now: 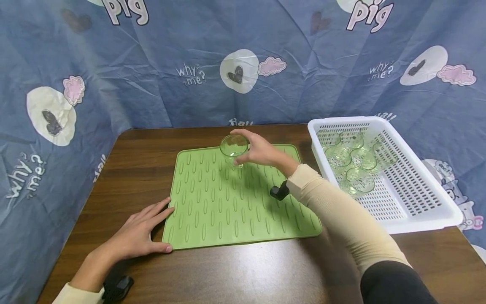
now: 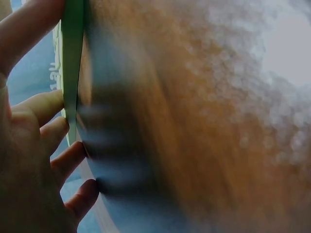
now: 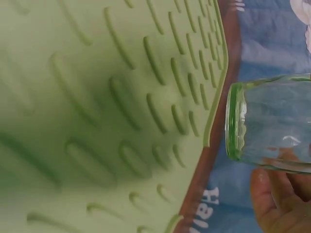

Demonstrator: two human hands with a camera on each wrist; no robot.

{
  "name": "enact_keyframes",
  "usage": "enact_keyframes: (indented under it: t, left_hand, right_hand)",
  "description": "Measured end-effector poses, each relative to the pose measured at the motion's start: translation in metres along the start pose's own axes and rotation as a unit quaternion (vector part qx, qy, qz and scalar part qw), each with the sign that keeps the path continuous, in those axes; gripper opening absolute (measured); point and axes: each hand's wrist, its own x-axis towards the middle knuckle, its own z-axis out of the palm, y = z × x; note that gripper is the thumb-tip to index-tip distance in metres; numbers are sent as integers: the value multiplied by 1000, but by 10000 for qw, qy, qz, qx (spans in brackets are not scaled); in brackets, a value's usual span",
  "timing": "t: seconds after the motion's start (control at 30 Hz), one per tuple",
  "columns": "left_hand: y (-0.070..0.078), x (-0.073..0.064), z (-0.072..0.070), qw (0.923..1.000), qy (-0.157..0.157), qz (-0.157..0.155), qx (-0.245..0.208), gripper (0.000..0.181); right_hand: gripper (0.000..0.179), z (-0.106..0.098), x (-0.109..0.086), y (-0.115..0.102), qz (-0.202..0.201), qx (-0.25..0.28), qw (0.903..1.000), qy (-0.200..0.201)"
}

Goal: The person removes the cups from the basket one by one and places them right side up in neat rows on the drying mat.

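Closest to you, your left hand point(image 1: 140, 232) rests toward the left side of the wooden tabletop point(image 1: 250, 274), fingers spread apart, the thumb at the near left corner of the green mat point(image 1: 214, 221) and the forefinger at its left edge. The mat lies across the middle of the tabletop, its raised oval ridges facing up. Your right arm, in a pale sleeve point(image 1: 341, 213), reaches over the mat's right part. Beyond that, near the mat's far edge, your right hand point(image 1: 260, 150) grips a clear greenish glass point(image 1: 234, 145), fingers and thumb clamped on its side; the glass is upright, base apart from the mat. At the tabletop's far right corner sits a white basket point(image 1: 425, 226) with several similar glasses point(image 1: 363, 159); their rims overlap, so you can't count them surely. Behind hangs a blue printed cloth point(image 1: 152, 63).
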Motion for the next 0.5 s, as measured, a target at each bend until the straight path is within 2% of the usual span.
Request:
enact_keyframes:
  t: [0.3,0.5]
  left_hand:
    - [1,2,-1,9999,79,67,33,101]
    - [0,1,0,10000,81,34,43,102]
  right_hand:
    - [91,21,24,-2,174,582,9980,167]
    - [93,38,39,-3,445,973,9933,446]
